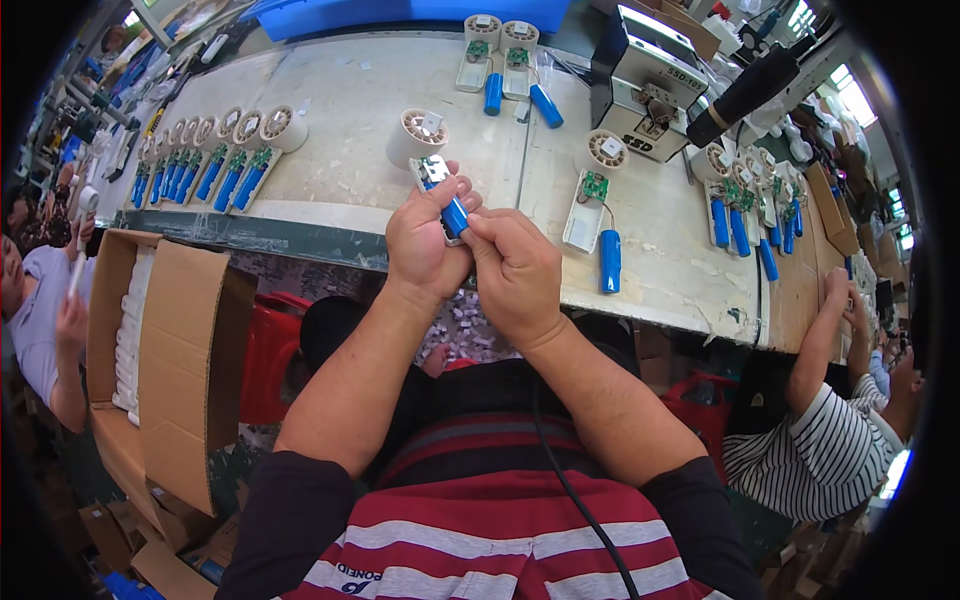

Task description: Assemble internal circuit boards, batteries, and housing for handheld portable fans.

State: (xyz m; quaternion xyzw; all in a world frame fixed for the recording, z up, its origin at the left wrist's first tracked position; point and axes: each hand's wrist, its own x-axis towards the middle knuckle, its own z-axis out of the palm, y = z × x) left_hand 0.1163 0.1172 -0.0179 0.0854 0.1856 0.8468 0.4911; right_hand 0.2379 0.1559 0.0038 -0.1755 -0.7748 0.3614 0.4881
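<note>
Above the table's near edge I hold a white fan-like housing [410,150] with a round head and an open handle shell. My left hand [420,245] is wrapped around the handle from the left, its thumb lying along the top. A blue cylindrical battery [455,214] lies in the shell, below a small circuit board. My right hand [518,268] is closed, with thumb and forefinger pinching the battery's lower end. To the right rests a similar housing [606,150] with a green board [594,186]; its battery [610,262] lies outside the shell, joined by a wire.
A row of housings with batteries in their shells [233,180] stands at left. Two more [517,60] lie at the back, and a cluster [740,205] at right, near a boxy machine [650,85]. A cardboard box [175,360] stands at left. People sit on both sides.
</note>
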